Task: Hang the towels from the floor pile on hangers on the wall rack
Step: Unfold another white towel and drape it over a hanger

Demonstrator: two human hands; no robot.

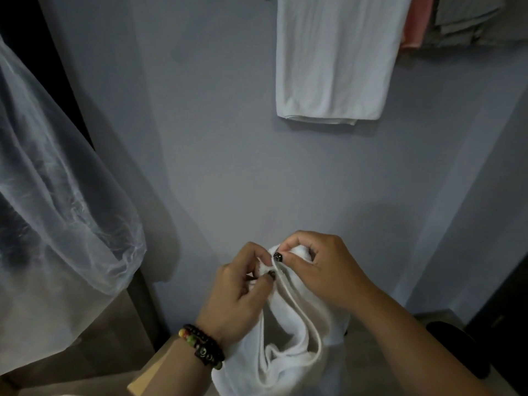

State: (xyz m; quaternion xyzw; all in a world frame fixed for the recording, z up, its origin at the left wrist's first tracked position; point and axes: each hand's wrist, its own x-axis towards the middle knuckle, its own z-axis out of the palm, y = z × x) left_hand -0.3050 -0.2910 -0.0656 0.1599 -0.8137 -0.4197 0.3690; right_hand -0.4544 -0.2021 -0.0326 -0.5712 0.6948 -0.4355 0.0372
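Both hands' curled fingers pinching white towel hem.

Left hand and right hand both pinching a white towel's top edge

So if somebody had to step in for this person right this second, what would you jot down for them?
Left hand: pinching the top edge of a white towel.
Right hand: pinching the same edge right next to it; the rest of the towel hangs down below both hands.
Done: one white towel already hangs on the wall up right, with a pink one and grey ones beside it.
Left: get the held towel onto a hanger and up on the rack. No hanger, rack bar or floor pile is in view, so check those first.
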